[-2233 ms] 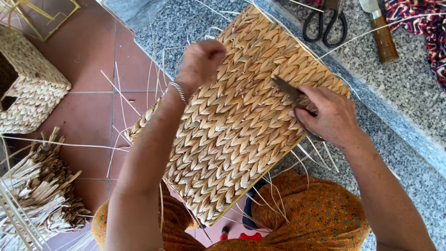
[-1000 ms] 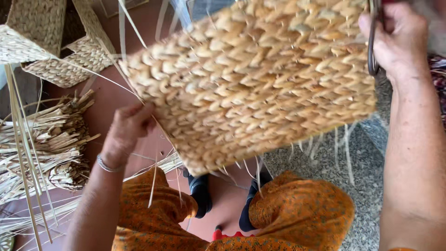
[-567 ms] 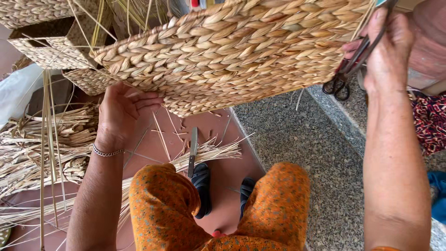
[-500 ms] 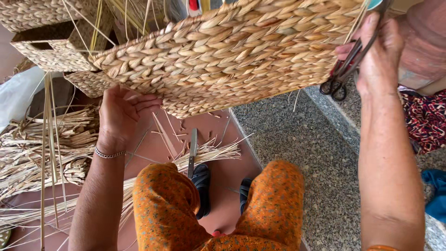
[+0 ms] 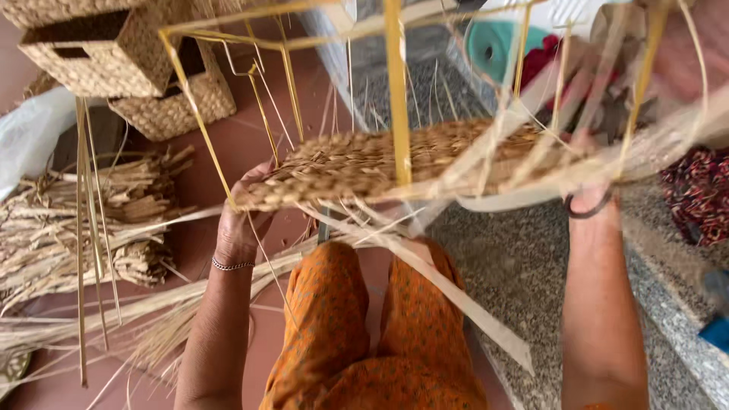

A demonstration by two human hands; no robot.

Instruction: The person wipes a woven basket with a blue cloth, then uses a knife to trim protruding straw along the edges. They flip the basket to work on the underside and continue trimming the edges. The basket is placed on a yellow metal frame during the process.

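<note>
A half-woven basket, a panel of plaited straw (image 5: 380,159) on a yellow wire frame (image 5: 396,91), is tilted almost edge-on in front of me. My left hand (image 5: 241,220) grips the panel's left edge from below. My right hand (image 5: 588,199) holds the right side, blurred, with the black handle loops of scissors (image 5: 586,209) hanging from its fingers. Loose straw strands trail from the panel over my orange-clad knees (image 5: 364,304).
Two finished woven boxes (image 5: 114,53) stand at the back left on the red floor. Bundles of dry straw (image 5: 68,220) lie at the left, with a white bag (image 5: 30,129) behind. A speckled grey stone step (image 5: 531,273) runs along the right, with patterned red cloth (image 5: 699,193).
The basket has swung from showing its woven face to lying nearly edge-on, exposing the yellow wire frame. Both hands stayed on it; the right hand dropped lower with the scissors.
</note>
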